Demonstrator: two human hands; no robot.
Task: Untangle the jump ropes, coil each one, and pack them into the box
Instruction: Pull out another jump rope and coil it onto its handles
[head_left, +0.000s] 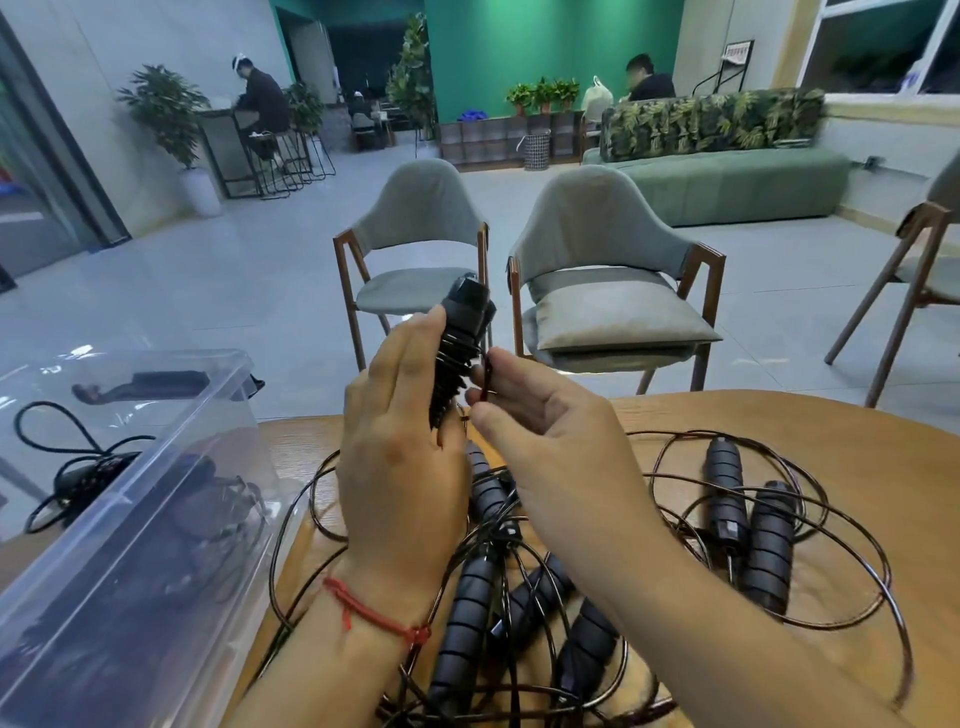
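- Left hand (402, 457) grips a black ribbed foam jump-rope handle pair (464, 338), raised above the round wooden table (831, 431).
- Right hand (540, 415) pinches thin dark cord (487, 376), seemingly winding it.
- Next, probably: tuck the end, pack into the clear plastic box (130, 519) at left.

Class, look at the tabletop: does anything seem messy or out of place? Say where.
Yes: the jump ropes on the wooden table lie in one tangled heap, looping over each other and the handles. Only the wound rope gripped in the left hand looks tidy.

Box (130, 519) left of ropes (675, 519) on table (857, 467)
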